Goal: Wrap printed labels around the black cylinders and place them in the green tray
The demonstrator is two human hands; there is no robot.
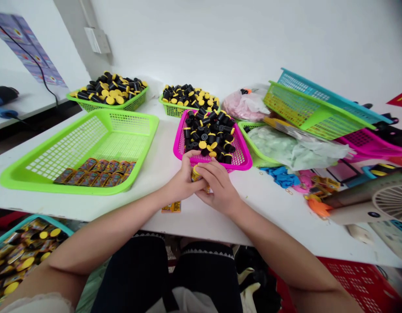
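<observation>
My left hand (184, 179) and my right hand (218, 184) meet above the white table's front part. Between their fingers they both hold a small yellow-topped container (196, 173), partly hidden by the fingers. Just beyond the hands, a magenta basket (243, 161) holds a heap of black containers with yellow caps. On the table beside my left wrist lies a printed yellow-orange piece (171, 208), partly covered by the forearm. To the left, a large green basket (145, 130) contains rows of wrapped, printed pieces (99, 174).
Two green baskets (131, 104) (174, 110) of black and yellow containers stand at the back. Stacked baskets (318, 108), plastic bags (285, 145) and a fan (377, 198) are on the right. A teal basket (54, 221) of wrapped containers sits low on the left.
</observation>
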